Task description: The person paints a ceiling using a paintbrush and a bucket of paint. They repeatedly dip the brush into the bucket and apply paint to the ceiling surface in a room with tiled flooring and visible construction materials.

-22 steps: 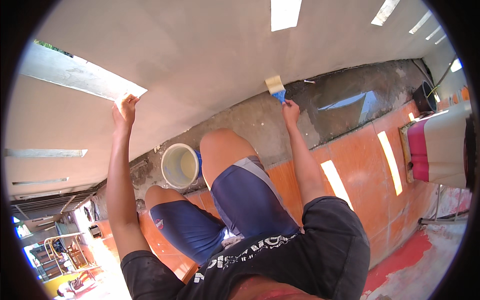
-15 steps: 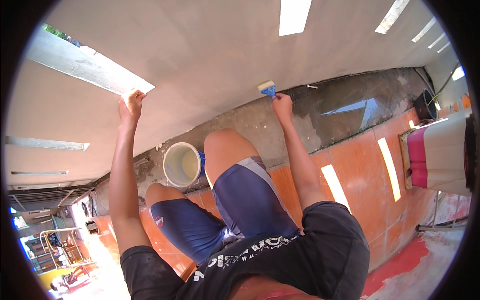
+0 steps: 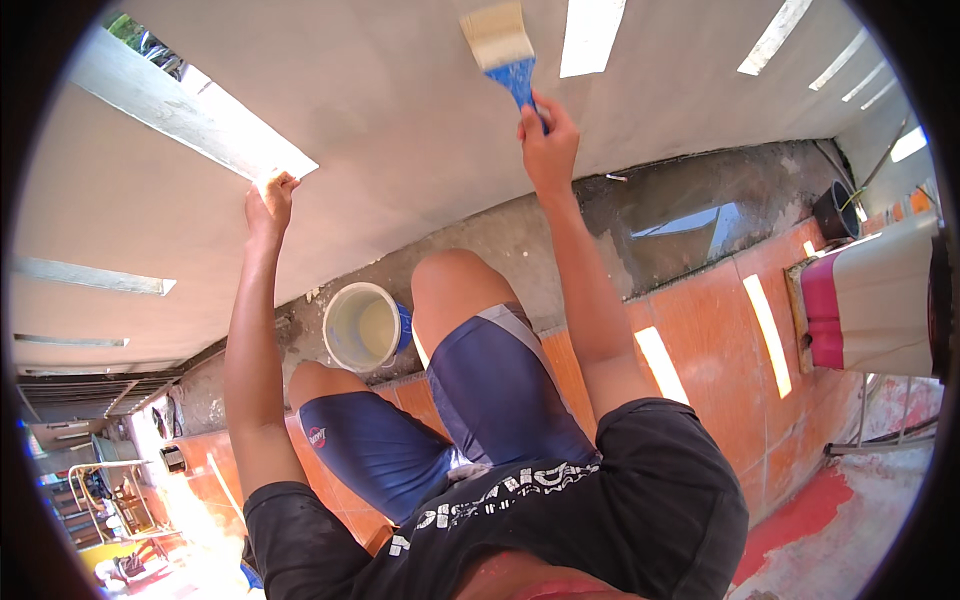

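Note:
My right hand (image 3: 549,145) grips the blue handle of a wide paintbrush (image 3: 508,52). Its pale bristles point up and lie against or close to the light grey wall (image 3: 400,110); I cannot tell if they touch. My left hand (image 3: 269,205) is closed at the lower corner of a long slot opening (image 3: 190,105) in that wall, its fingers bent over the edge in bright light. Below, beside my knees, stands a round bucket (image 3: 362,326) with a white inside, a blue outer side and some pale liquid in it.
A wet concrete strip (image 3: 690,205) runs along the wall's foot, with orange tiles (image 3: 710,320) nearer me. A dark bucket (image 3: 836,212) and a white and pink container (image 3: 870,305) stand at the right. More slots (image 3: 592,38) pierce the wall.
My right hand has risen with the paintbrush, from low near the wall's foot to higher up the wall. My left hand stays at the slot's corner.

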Demonstrator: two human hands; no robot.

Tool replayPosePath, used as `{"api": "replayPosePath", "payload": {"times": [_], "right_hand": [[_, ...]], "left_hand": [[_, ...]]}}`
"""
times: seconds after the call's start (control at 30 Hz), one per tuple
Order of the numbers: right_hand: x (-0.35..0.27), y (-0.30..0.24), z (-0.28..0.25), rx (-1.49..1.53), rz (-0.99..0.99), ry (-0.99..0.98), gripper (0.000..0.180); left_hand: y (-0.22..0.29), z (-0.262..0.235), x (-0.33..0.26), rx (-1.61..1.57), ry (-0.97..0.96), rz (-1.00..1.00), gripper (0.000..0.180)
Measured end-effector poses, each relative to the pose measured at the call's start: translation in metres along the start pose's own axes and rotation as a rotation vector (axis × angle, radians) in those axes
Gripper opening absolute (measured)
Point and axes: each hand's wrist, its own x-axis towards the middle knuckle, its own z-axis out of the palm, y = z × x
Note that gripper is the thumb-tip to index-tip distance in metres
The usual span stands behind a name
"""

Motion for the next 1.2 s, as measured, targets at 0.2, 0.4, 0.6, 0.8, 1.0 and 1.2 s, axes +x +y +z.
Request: {"api": "replayPosePath", "payload": {"times": [0.2,0.4,0.6,0.8,1.0,1.2], "right_hand": [[-0.095,0.179,-0.044,-0.501,0.236,0.121,0.018],[-0.062,0.098,-0.045,-0.628,0.329,-0.014,0.020],[0.018,-0.104,-0.031,0.083,0.014,-0.092,0.025],[0.037,-0.041,-0.040,0.045,0.058,-0.013,0.024],[-0.069,0.188,-0.132,-0.545,0.519,0.122,0.021],[-0.031,0.217,-0.171,-0.705,0.515,0.190,0.024]], "left_hand": [[-0.004,0.004,-0.002,-0.008,-0.004,-0.053,0.016],[-0.009,0.008,-0.002,-0.042,0.036,-0.033,0.015],[-0.010,0.011,-0.003,0.000,0.053,-0.004,0.015],[-0.010,0.009,-0.004,-0.046,0.065,0.020,0.013],[-0.006,0.006,-0.004,-0.070,0.050,0.000,0.012],[-0.001,0.003,-0.005,-0.083,0.062,-0.001,0.015]]}}
